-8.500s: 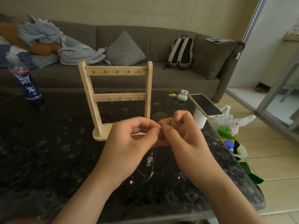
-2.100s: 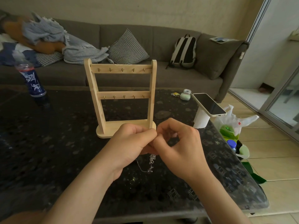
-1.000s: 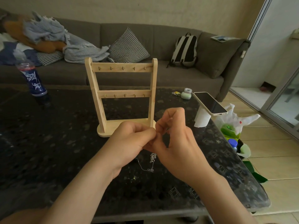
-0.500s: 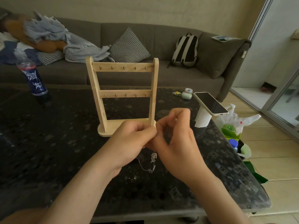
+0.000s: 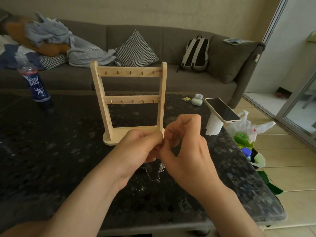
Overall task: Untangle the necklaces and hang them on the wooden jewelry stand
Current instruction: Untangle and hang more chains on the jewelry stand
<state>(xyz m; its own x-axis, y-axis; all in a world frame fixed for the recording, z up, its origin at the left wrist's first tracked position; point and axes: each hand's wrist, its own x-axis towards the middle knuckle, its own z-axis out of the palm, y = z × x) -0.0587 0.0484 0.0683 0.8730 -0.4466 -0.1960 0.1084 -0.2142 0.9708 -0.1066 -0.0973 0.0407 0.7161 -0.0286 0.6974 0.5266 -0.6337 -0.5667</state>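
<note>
Both my left hand point(image 5: 136, 147) and right hand point(image 5: 186, 156) pinch the tangled necklaces point(image 5: 160, 168) just nearer than the wooden jewelry stand point(image 5: 130, 100), and the chain looks light, limp and kink-prone, so I'd hold close beside the knot.

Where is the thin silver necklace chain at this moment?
In the head view, the thin silver necklace chain hangs near the centre from the left hand and the right hand, over the dark speckled table, just before the wooden jewelry stand.
</note>
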